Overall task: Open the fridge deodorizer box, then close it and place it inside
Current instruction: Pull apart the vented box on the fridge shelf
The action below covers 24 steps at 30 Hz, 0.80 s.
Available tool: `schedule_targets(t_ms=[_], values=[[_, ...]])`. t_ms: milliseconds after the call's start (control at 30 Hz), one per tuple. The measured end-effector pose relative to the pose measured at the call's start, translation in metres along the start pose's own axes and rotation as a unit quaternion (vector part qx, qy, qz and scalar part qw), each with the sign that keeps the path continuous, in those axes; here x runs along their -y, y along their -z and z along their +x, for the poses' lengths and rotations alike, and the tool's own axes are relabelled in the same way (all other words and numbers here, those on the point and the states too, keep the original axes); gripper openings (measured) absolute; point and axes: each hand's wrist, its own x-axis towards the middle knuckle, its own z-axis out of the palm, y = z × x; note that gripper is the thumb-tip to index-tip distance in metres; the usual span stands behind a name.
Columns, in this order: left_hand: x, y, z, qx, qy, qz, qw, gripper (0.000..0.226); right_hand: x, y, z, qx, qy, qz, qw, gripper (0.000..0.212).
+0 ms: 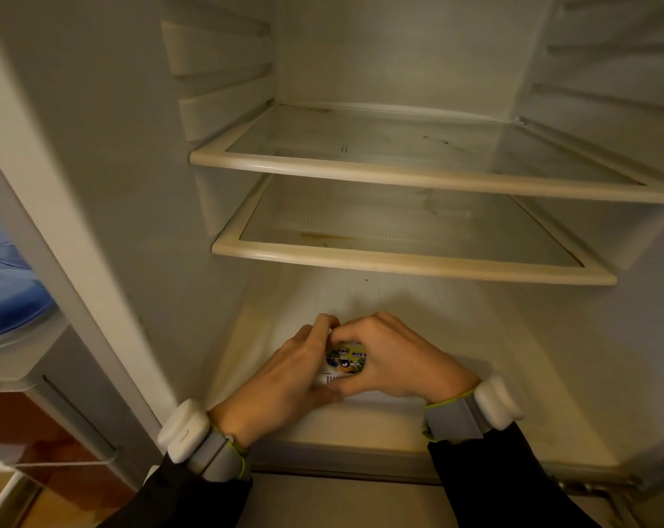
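Note:
The deodorizer box (345,360) is small and white with a colourful printed label on top. It is held low in the open fridge, just above the bottom floor (456,424). My left hand (284,379) grips its left side, fingers curled over the far edge. My right hand (395,360) clasps the right side, thumb and fingertips on the top near the label. Most of the box is hidden by both hands, so I cannot tell whether its lid is open.
Two bare glass shelves with cream rims, the upper shelf (361,173) and the lower shelf (399,261), span the fridge above my hands. The left fridge wall (105,184) is near. A blue water bottle (6,283) stands outside at the far left.

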Motion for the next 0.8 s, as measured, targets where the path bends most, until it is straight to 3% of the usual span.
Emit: schedule_targets(t_ms=[367, 533, 800], values=[[-0.002, 0.0, 0.0, 0.013, -0.01, 0.005, 1.0, 0.062, -0.005, 0.007, -0.007, -0.002, -0.02, 0.057, 0.998, 0.046], [-0.006, 0.002, -0.001, 0.038, 0.007, 0.042, 0.998, 0.068, -0.028, 0.01, -0.028, 0.037, -0.05, -0.017, 0.998, 0.075], [-0.011, 0.0, 0.001, 0.054, -0.004, 0.067, 0.996, 0.067, -0.039, 0.028, -0.046, 0.032, -0.093, -0.029, 0.995, 0.064]])
